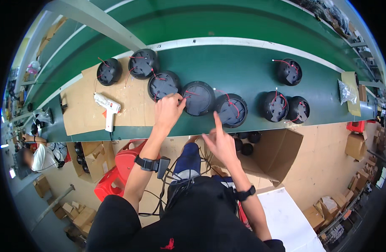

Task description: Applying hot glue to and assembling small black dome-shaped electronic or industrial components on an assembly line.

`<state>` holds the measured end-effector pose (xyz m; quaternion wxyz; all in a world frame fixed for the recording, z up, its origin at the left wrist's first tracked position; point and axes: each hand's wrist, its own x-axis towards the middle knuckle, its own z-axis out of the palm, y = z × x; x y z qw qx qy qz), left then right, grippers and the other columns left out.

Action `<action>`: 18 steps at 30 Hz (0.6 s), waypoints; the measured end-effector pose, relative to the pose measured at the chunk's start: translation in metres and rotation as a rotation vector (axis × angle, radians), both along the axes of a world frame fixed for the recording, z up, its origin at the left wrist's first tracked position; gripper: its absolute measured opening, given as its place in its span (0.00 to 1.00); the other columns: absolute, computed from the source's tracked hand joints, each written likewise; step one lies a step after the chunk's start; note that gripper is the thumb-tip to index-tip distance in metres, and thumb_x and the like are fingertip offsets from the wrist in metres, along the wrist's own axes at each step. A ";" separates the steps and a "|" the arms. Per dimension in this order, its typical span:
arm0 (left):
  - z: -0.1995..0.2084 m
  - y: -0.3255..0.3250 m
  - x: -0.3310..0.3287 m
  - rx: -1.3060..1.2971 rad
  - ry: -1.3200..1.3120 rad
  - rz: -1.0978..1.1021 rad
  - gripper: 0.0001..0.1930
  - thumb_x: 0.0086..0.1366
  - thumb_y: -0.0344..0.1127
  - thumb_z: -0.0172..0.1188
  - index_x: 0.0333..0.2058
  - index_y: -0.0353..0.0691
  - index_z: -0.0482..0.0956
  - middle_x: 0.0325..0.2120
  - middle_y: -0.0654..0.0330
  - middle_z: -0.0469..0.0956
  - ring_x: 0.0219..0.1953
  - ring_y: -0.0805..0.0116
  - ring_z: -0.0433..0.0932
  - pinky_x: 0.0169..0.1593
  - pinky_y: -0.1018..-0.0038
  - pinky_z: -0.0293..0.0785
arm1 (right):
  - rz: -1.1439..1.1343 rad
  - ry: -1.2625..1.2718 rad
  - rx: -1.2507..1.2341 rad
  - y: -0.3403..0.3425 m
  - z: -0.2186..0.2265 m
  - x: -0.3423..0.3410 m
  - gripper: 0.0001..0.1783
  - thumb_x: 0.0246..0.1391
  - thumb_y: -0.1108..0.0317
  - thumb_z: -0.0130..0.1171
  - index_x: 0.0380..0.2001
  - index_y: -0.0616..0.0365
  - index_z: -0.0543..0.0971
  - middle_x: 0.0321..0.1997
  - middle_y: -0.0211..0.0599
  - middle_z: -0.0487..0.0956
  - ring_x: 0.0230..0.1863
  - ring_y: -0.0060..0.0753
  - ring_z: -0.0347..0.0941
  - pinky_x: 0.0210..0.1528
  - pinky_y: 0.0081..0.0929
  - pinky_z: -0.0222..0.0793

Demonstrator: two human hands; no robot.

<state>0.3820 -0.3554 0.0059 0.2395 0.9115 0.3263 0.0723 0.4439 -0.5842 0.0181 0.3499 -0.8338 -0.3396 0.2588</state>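
Observation:
Several round black housings with red wires lie on a green conveyor belt [243, 67]. My left hand [167, 110] pinches a red wire between two of them, one housing [162, 85] to its left and another housing [199, 98] to its right. My right hand [220, 143] hovers at the belt's near edge with the forefinger pointing up toward a third housing [231, 110]; it holds nothing.
A white glue gun [107, 107] rests on a cardboard sheet [81, 105] at the left. More black housings [285, 107] sit at the right. An open cardboard box [270, 151] with black parts and a red stool [123, 166] stand below. A person sits far left.

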 end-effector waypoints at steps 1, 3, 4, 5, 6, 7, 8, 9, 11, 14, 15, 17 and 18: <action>0.002 0.003 0.000 -0.016 0.006 -0.001 0.09 0.59 0.39 0.68 0.34 0.40 0.85 0.22 0.56 0.80 0.24 0.54 0.80 0.30 0.61 0.74 | -0.001 0.006 -0.016 0.018 0.002 0.006 0.50 0.54 0.62 0.68 0.73 0.56 0.51 0.26 0.37 0.80 0.26 0.48 0.79 0.29 0.41 0.75; 0.006 0.006 -0.001 -0.067 -0.009 -0.023 0.09 0.59 0.38 0.67 0.31 0.39 0.84 0.22 0.56 0.80 0.25 0.54 0.80 0.30 0.60 0.73 | -0.065 0.006 -0.095 0.044 0.000 0.014 0.53 0.54 0.59 0.67 0.73 0.63 0.47 0.24 0.43 0.81 0.25 0.54 0.80 0.29 0.45 0.76; 0.006 0.007 0.000 -0.080 -0.006 -0.028 0.09 0.59 0.38 0.67 0.31 0.39 0.84 0.22 0.56 0.80 0.25 0.54 0.80 0.30 0.60 0.73 | -0.070 0.009 -0.109 0.050 -0.006 0.019 0.53 0.54 0.59 0.67 0.73 0.63 0.47 0.24 0.43 0.81 0.25 0.54 0.80 0.29 0.45 0.76; 0.005 0.006 0.002 -0.105 -0.015 -0.041 0.08 0.60 0.38 0.67 0.31 0.38 0.84 0.22 0.56 0.79 0.25 0.54 0.79 0.30 0.60 0.73 | -0.061 0.014 -0.182 0.054 -0.014 0.022 0.53 0.55 0.58 0.66 0.73 0.66 0.46 0.23 0.46 0.81 0.25 0.56 0.80 0.29 0.47 0.76; 0.004 0.006 0.001 -0.126 -0.020 -0.046 0.08 0.60 0.37 0.67 0.31 0.38 0.84 0.21 0.56 0.78 0.25 0.53 0.79 0.30 0.60 0.73 | -0.045 0.021 -0.250 0.058 -0.019 0.024 0.53 0.56 0.57 0.66 0.72 0.69 0.45 0.22 0.50 0.81 0.25 0.58 0.80 0.29 0.48 0.77; 0.003 0.005 0.001 -0.134 -0.015 -0.047 0.08 0.60 0.37 0.67 0.31 0.38 0.84 0.21 0.56 0.78 0.25 0.53 0.79 0.30 0.60 0.73 | -0.045 0.026 -0.258 0.060 -0.023 0.022 0.53 0.56 0.57 0.66 0.72 0.69 0.45 0.22 0.50 0.81 0.25 0.58 0.80 0.29 0.48 0.77; 0.002 0.004 0.001 -0.143 -0.040 -0.070 0.07 0.60 0.36 0.66 0.31 0.38 0.84 0.21 0.56 0.78 0.25 0.53 0.79 0.30 0.61 0.73 | -0.069 0.019 -0.304 0.062 -0.026 0.020 0.52 0.56 0.57 0.66 0.72 0.69 0.47 0.22 0.48 0.81 0.25 0.55 0.81 0.30 0.46 0.77; 0.002 0.003 0.001 -0.151 -0.065 -0.092 0.07 0.61 0.35 0.66 0.31 0.38 0.84 0.22 0.56 0.78 0.25 0.53 0.79 0.30 0.61 0.73 | -0.092 0.012 -0.349 0.064 -0.028 0.019 0.52 0.55 0.58 0.67 0.71 0.69 0.49 0.22 0.46 0.82 0.25 0.52 0.81 0.32 0.43 0.77; 0.004 -0.003 0.005 -0.151 -0.056 -0.127 0.07 0.61 0.35 0.64 0.30 0.38 0.82 0.24 0.55 0.79 0.27 0.51 0.80 0.31 0.60 0.75 | -0.100 0.019 -0.322 0.064 -0.030 0.019 0.51 0.57 0.57 0.65 0.72 0.69 0.48 0.21 0.51 0.81 0.25 0.56 0.81 0.30 0.46 0.77; -0.003 -0.007 0.004 -0.132 -0.053 -0.189 0.07 0.62 0.35 0.62 0.30 0.38 0.81 0.28 0.55 0.81 0.29 0.49 0.81 0.33 0.59 0.77 | -0.099 0.021 -0.295 0.064 -0.031 0.018 0.51 0.58 0.55 0.64 0.72 0.68 0.46 0.21 0.56 0.80 0.25 0.61 0.80 0.28 0.49 0.77; -0.003 -0.008 0.005 -0.119 -0.063 -0.222 0.06 0.62 0.34 0.62 0.30 0.38 0.81 0.29 0.56 0.81 0.29 0.49 0.81 0.33 0.58 0.77 | -0.098 0.012 -0.300 0.065 -0.028 0.019 0.52 0.58 0.55 0.64 0.72 0.68 0.46 0.21 0.56 0.80 0.25 0.61 0.80 0.28 0.49 0.77; -0.002 -0.005 0.004 -0.161 -0.068 -0.188 0.06 0.62 0.34 0.62 0.31 0.38 0.81 0.28 0.56 0.81 0.28 0.50 0.81 0.32 0.59 0.76 | -0.089 -0.013 -0.360 0.066 -0.021 0.022 0.48 0.56 0.58 0.65 0.70 0.68 0.51 0.21 0.51 0.80 0.25 0.57 0.80 0.29 0.46 0.76; 0.000 -0.003 0.004 -0.197 -0.074 -0.153 0.06 0.62 0.34 0.62 0.31 0.39 0.82 0.27 0.56 0.81 0.27 0.51 0.81 0.32 0.59 0.76 | -0.078 -0.040 -0.414 0.069 -0.015 0.024 0.45 0.55 0.60 0.66 0.69 0.67 0.57 0.21 0.46 0.81 0.24 0.53 0.80 0.30 0.44 0.76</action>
